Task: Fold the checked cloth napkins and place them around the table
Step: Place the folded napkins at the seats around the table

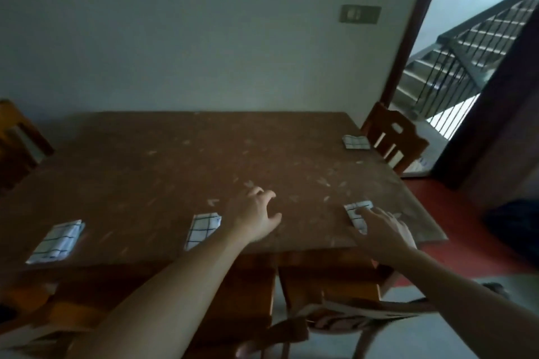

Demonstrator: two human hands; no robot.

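Fingers (368, 216) on napkin (357, 211), wooden table (163, 160).

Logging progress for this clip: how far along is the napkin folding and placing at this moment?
Done: three folded checked napkins lie untouched on the table: near left, near middle, far right by the chair. In hand: the right hand rests open fingers on a fourth napkin at the near right corner; the left hand hovers open. Left: the left side shows none; no unfolded napkins are visible.
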